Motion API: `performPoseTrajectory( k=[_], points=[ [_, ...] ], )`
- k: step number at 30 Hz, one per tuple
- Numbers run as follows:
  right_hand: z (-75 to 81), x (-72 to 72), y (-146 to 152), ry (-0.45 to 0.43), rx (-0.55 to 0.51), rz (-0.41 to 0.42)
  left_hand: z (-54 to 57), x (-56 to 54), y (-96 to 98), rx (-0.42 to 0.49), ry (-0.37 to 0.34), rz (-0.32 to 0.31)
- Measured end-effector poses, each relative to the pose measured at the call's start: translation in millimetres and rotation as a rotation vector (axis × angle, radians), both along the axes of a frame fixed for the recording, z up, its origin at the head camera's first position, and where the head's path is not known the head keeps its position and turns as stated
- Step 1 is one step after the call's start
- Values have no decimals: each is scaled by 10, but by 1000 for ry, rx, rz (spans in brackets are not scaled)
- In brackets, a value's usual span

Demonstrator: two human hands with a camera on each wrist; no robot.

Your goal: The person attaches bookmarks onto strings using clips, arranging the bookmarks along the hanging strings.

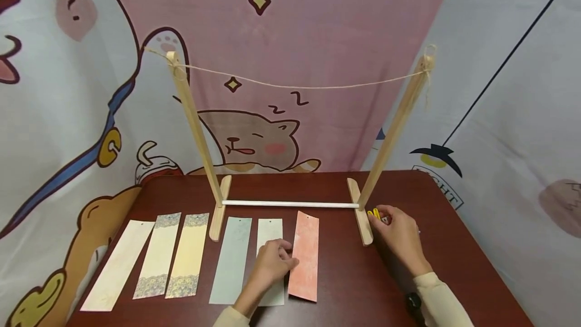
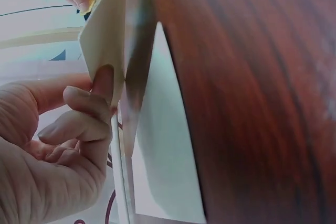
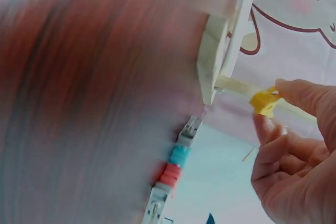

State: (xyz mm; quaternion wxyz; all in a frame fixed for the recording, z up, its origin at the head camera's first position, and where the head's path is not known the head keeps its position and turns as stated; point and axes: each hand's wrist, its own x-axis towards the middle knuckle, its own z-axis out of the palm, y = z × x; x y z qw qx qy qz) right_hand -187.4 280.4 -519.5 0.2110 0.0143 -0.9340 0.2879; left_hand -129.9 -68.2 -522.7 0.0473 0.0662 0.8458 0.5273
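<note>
My left hand (image 1: 273, 261) pinches the left edge of a pink paper strip (image 1: 305, 256), which has a small hole at its top. In the left wrist view that strip (image 2: 102, 40) stands tilted up from the table. A pale strip (image 1: 271, 286) lies partly hidden under the left hand. Beside the frame's right foot, my right hand (image 1: 399, 233) holds a small yellow clip (image 3: 265, 102) between thumb and fingertip. Below it on the table, a row of grey, blue and red clips (image 3: 170, 174) shows in the right wrist view.
A wooden frame stands at the back, with a right post (image 1: 395, 130), a left post (image 1: 195, 125), a white rod (image 1: 290, 204) low between them and a sagging string (image 1: 290, 86) on top. Several more strips, including a grey-green one (image 1: 231, 261) and a yellow one (image 1: 187, 256), lie leftward.
</note>
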Motion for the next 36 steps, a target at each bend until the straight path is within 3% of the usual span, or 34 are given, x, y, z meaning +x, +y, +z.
performPoseTrajectory(
  k=[6, 11, 20, 27, 36],
  points=[
    [88, 30, -20, -32, -183, -21, 85, 36, 15, 70, -77, 33],
    [251, 31, -43, -53, -305, 8, 153, 22, 56, 144, -67, 36],
    [504, 42, -28, 19, -347, 169, 319, -41, 213, 250, 36, 99],
    [765, -14, -73, 67, -353, 179, 472, -186, 317, 261, 85, 97],
    [1086, 78, -78, 46, -488, 174, 613, -198, 415, 317, 73, 101]
  ],
)
